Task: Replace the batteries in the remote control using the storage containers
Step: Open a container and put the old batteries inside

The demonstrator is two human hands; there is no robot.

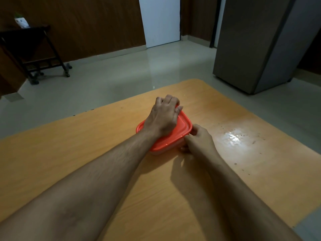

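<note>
Both hands clamp the container: left hand (165, 115) should pin the lid (182, 129) while right hand (198, 141) peels its corner.

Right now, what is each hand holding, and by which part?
Both hold the lidded container. The left hand lies across its orange lid, fingers curled over the far edge. The right hand grips the near right corner at the lid's rim.
</note>
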